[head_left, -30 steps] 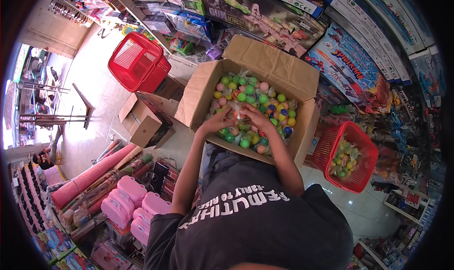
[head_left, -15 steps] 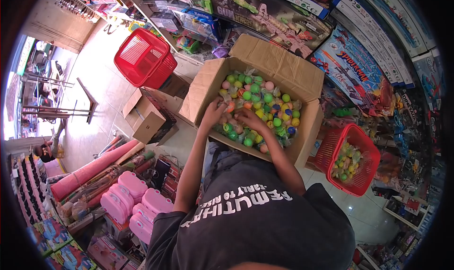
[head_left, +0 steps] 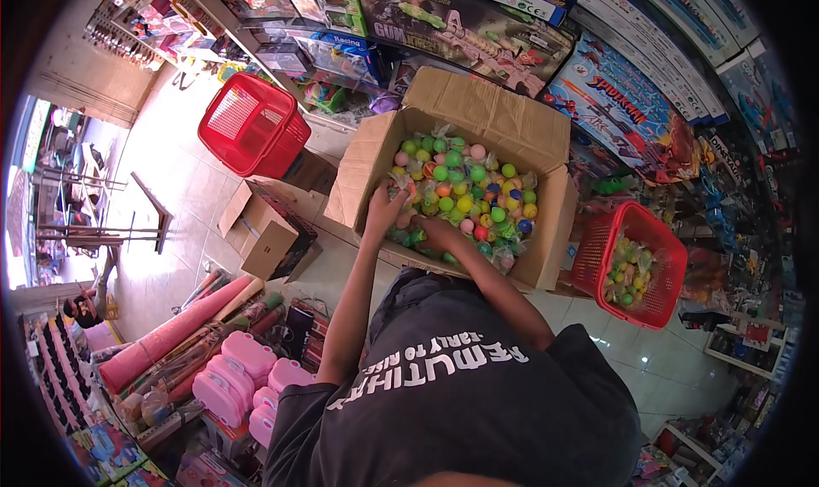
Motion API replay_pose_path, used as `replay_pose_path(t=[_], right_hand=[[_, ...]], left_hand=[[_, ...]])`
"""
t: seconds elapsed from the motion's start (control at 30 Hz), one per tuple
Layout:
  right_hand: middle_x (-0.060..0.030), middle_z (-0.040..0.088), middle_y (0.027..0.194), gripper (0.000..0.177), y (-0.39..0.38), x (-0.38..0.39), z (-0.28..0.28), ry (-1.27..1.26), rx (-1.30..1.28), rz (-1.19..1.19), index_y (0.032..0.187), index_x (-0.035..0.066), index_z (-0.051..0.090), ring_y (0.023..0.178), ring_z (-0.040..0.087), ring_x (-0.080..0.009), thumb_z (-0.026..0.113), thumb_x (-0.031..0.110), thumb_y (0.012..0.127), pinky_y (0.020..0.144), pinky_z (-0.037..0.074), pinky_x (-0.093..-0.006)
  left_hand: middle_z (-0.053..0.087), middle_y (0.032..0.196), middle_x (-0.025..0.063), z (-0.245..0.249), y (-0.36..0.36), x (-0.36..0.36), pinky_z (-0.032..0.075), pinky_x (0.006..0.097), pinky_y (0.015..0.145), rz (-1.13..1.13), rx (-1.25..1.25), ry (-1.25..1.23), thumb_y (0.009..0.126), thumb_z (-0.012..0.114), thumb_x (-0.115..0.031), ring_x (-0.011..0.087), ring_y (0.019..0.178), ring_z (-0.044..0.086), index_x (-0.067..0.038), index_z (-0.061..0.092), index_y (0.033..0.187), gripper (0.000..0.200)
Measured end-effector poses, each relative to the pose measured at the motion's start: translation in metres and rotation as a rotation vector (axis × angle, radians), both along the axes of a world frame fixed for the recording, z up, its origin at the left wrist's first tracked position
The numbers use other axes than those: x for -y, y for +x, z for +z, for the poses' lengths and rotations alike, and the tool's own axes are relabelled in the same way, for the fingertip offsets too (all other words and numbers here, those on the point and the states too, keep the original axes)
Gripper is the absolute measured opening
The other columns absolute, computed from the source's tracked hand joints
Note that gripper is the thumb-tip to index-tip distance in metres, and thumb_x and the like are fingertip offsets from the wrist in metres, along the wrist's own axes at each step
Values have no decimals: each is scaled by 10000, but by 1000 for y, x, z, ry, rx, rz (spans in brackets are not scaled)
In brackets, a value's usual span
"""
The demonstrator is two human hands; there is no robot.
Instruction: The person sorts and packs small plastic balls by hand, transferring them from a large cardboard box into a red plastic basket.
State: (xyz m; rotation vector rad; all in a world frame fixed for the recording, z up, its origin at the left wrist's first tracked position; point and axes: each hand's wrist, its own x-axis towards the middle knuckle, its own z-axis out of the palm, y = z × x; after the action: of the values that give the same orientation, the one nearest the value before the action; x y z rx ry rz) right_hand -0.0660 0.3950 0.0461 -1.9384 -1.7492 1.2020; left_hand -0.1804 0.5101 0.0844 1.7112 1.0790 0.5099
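Note:
An open cardboard box [head_left: 486, 100] holds a heap of colourful balls [head_left: 465, 188], many in clear plastic wrap. My left hand [head_left: 386, 207] is inside the box near its left wall, with the fingers bent at the edge of the heap. Just to its right, my right hand [head_left: 433, 231] reaches in low over the balls, close to the near left corner. What either hand grips, if anything, is too small and hidden to make out.
A red basket [head_left: 589, 256] with more wrapped balls stands at the right. Another red basket [head_left: 290, 137] and a smaller carton [head_left: 264, 246] are at the left. Boxed toys [head_left: 631, 111] line the shelf behind. Pink cases [head_left: 223, 393] and rolls [head_left: 171, 333] lie lower left.
My right hand has moved down and left within the box, nearer my left hand. The view has shifted slightly, and some balls by the hands lie differently.

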Motion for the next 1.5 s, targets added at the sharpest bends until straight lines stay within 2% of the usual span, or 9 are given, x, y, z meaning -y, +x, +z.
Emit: replay_pose_path(t=[0.13,0.3,0.57,0.83,0.97,1.13,1.27,1.43,1.5], right_hand=[[-123,559,952,416,20,22,10,117,-295,-146,1076,112,463,857,556,-249,661,197,721,735,436,-346],[-28,514,924,340,27,57,60,31,-543,-495,1142,95,455,850,502,-87,567,191,835,725,418,-235],[-5,470,1006,338,11,108,97,248,-886,-961,1188,130,432,955,463,-79,508,182,862,805,413,-238],[-23,515,1032,340,-4,153,102,568,-1100,-1253,1182,110,402,904,499,-77,505,156,860,718,438,-205],[-11,513,962,299,0,176,113,671,-929,-1414,1135,73,412,873,487,-56,512,120,857,715,417,-195],[-27,507,981,263,25,234,109,710,-503,-1195,1050,33,454,916,493,-89,561,84,815,776,396,-214],[-64,523,1044,369,34,288,147,607,-436,-1136,1078,40,463,988,509,-141,631,110,758,812,414,-255],[-172,371,1247,541,58,364,146,591,-121,-978,1173,50,377,1168,378,-313,632,94,698,930,346,-359],[-178,375,1247,546,64,393,142,570,-94,-1001,1182,50,365,1167,383,-318,625,94,704,931,346,-360]], left_hand=[[576,851,190,2,0,1,432,345,736,-49,71,73,727,657,-280,291,825,570,41,496,937,416],[578,814,92,25,6,10,432,275,686,-197,236,-92,734,673,-201,146,759,546,16,490,904,331],[504,889,11,27,16,57,410,222,668,-397,414,-485,791,616,-136,59,767,481,1,438,1102,383],[510,1046,64,76,37,109,396,242,824,-700,293,-731,803,592,-109,114,955,489,22,409,1133,400],[506,1098,69,72,54,136,405,261,849,-765,377,-799,793,604,-86,123,998,498,3,394,1168,439],[522,1030,42,86,79,190,430,264,810,-685,425,-954,794,592,-48,122,947,522,-25,419,1133,381],[525,1024,43,80,105,239,432,266,814,-705,428,-965,807,571,-43,128,943,526,-30,420,1131,357],[525,1025,40,77,133,310,447,266,784,-728,449,-997,826,557,-77,119,934,530,-50,425,1129,332],[525,1020,38,75,143,338,451,263,769,-748,425,-987,830,556,-90,116,924,532,-52,425,1129,328]])
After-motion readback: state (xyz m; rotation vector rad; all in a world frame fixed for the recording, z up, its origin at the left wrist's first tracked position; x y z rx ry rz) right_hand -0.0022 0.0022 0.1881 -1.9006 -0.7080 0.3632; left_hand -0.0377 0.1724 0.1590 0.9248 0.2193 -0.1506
